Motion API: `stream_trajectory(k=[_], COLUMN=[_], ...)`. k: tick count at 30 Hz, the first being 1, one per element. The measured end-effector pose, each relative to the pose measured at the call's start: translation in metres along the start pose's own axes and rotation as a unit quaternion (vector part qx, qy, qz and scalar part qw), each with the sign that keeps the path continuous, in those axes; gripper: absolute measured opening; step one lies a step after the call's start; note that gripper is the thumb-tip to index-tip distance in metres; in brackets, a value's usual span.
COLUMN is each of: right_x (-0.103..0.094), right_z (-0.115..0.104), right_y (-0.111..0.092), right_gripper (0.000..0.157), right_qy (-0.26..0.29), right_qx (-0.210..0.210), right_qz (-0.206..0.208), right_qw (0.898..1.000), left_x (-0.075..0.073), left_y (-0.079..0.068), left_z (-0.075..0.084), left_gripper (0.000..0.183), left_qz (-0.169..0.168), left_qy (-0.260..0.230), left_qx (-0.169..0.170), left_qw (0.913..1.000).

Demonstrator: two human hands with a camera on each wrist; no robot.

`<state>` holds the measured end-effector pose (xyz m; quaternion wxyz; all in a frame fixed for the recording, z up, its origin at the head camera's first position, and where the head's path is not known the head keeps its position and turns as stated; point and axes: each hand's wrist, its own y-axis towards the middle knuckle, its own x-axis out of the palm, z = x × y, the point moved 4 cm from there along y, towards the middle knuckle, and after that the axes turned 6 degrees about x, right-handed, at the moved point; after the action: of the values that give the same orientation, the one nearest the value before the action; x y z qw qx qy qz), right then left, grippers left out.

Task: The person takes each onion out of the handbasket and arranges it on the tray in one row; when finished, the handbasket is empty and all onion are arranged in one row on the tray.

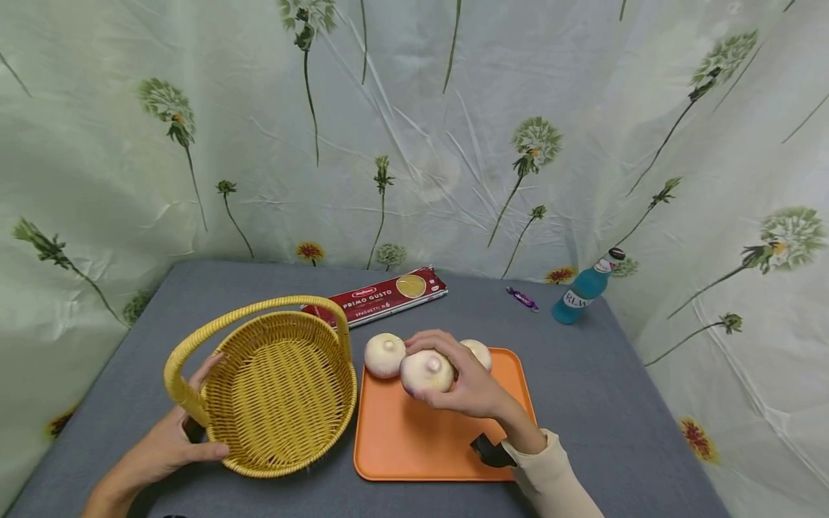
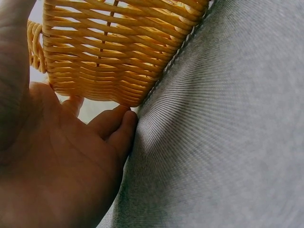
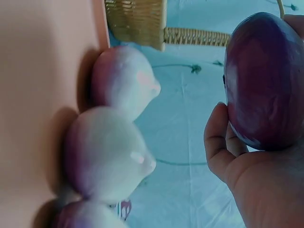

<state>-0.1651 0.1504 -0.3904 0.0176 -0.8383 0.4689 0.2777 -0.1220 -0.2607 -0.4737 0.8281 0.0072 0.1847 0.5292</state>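
My right hand (image 1: 463,378) holds a purple-and-white onion (image 1: 427,372) above the orange tray (image 1: 440,457), thumb and fingers spread round its sides. The right wrist view shows this onion's dark purple underside (image 3: 266,80). Three similar onions sit along the tray's far side; one (image 1: 384,355) is at the left, another (image 1: 478,352) is partly behind the hand. To the left stands a yellow wicker basket (image 1: 285,460) with an arched handle, its inside bare. My left hand (image 1: 171,439) rests against the basket's outer left side; its fingertips touch the wall near the bottom in the left wrist view.
Behind the basket and tray lies a red spaghetti packet (image 1: 376,297). A purple-wrapped candy (image 1: 522,298) and a blue bottle (image 1: 588,288) are at the back right. Grey cloth (image 1: 602,432) covers the table, with a dandelion-print curtain (image 1: 421,144) behind.
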Motion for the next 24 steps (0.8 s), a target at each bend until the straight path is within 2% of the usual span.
stream_trajectory(k=[11, 19, 24], right_x=[-0.019, -0.034, -0.048], right_z=[0.02, 0.03, 0.039], right_y=[-0.02, -0.035, -0.046], right_gripper=[0.05, 0.049, 0.049], right_qy=[-0.026, -0.008, -0.024], right_qx=[0.018, 0.023, 0.036], right_qz=[0.033, 0.058, 0.086], right_qw=[0.999, 0.998, 0.995], left_x=[0.001, 0.0, 0.001], left_y=[0.002, 0.001, 0.001], left_z=[0.001, 0.001, 0.0], left_gripper=[0.121, 0.121, 0.121], left_qz=[0.004, 0.003, 0.004], left_qy=[0.006, 0.0, 0.003], left_qx=[0.004, 0.011, 0.006], left_qw=[1.0, 0.9999, 1.0])
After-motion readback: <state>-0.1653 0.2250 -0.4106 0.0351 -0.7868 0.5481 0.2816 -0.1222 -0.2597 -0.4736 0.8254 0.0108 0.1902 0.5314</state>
